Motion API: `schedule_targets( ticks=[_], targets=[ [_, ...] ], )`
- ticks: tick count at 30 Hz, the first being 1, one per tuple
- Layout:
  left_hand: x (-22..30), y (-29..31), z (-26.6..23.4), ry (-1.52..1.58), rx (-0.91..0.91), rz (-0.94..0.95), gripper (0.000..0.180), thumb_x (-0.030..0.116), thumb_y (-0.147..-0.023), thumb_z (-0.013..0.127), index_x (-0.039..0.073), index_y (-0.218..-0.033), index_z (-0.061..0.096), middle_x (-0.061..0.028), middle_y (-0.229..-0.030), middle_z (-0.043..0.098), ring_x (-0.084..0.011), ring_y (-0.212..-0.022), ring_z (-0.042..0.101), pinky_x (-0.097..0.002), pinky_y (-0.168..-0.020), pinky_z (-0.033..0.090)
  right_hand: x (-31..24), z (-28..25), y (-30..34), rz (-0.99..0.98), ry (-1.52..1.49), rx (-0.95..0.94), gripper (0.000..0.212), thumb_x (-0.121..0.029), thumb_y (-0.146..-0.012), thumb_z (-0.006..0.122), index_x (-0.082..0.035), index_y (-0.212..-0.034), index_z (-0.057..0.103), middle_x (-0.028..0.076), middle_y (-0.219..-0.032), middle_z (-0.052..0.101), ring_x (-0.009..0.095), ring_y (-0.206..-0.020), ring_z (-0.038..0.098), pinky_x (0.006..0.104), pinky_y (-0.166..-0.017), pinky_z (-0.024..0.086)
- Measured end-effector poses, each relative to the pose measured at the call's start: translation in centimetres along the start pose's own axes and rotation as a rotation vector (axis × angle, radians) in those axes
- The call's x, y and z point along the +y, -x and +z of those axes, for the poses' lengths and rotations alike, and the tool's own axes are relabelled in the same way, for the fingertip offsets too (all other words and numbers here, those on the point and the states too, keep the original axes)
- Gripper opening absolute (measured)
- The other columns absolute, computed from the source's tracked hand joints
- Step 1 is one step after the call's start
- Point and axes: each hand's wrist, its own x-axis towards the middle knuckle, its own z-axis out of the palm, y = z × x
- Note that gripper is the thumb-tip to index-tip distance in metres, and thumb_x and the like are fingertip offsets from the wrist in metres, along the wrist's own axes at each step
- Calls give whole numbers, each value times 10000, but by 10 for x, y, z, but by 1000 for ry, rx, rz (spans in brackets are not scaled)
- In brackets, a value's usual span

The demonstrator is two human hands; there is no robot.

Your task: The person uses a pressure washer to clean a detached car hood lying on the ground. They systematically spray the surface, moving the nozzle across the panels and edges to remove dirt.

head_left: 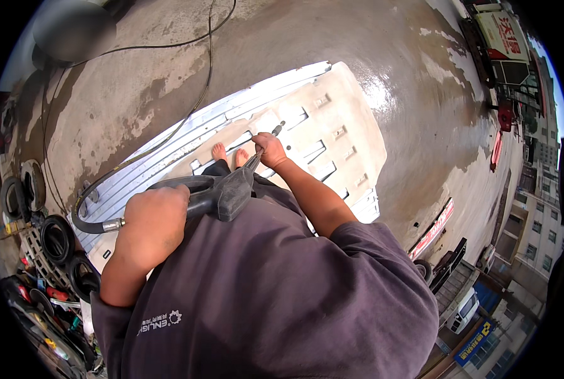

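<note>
The left hand is clamped around the rear handle of a dark grey and black plastic spray gun, and the right hand grips its slim front lance. The 2 hands are apart from each other, both on the gun, which sits across the front of a dark purple-grey short-sleeved T-shirt. Whether the trigger is squeezed cannot be told.

The lance's small dark nozzle points away from the body, above a beige moulded panel with rectangular slots. Beside the panel, along its left, runs a white ridged sheet; 2 bare feet show over the beige surface.

At the gun's rear, a silvery metal fitting joins a black rubber hose that curves forward across the sheet onto wet grey concrete. Black rubber tyres lie at the far left; a white vehicle stands at the lower right.
</note>
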Motion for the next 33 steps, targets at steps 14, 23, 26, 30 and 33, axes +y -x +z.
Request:
schedule_targets(
  ticks=[14,23,26,30,33],
  targets=[
    [-4,-51,-54,-29,61,141,170,16,-839,547,5,-993,618,-206,-868,688,-411,-886,679,-515,-772,522,20,-53,-50,80,142,133,171,-23,-768,594,-43,-921,669,141,-780,601,377,-794,615,450,-697,506],
    [56,-112,-84,-77,-71,66,221,10,-841,545,-2,-1047,626,-227,-943,701,-427,-935,676,-513,-810,530,80,-109,-67,59,105,161,184,-25,-748,611,-48,-921,666,141,-791,612,385,-791,619,454,-693,511],
    [94,-146,-96,-82,-44,61,189,58,-879,533,7,-1028,636,-212,-947,714,-400,-923,694,-502,-818,539,118,-160,-86,38,123,205,178,-10,-738,610,-50,-903,665,142,-781,607,379,-782,618,456,-682,510],
    [147,-198,-111,-67,-52,36,222,55,-869,540,-6,-1060,637,-220,-952,710,-418,-938,684,-515,-833,530,174,-220,-94,38,150,296,185,9,-717,605,-51,-882,665,134,-777,609,373,-774,617,460,-672,508],
    [183,-235,-122,-53,-77,7,254,66,-841,602,-1,-1084,629,-230,-955,702,-430,-956,671,-520,-840,520,203,-260,-100,62,160,288,159,7,-721,599,-44,-860,656,135,-764,593,372,-777,608,456,-677,503]
  ],
)
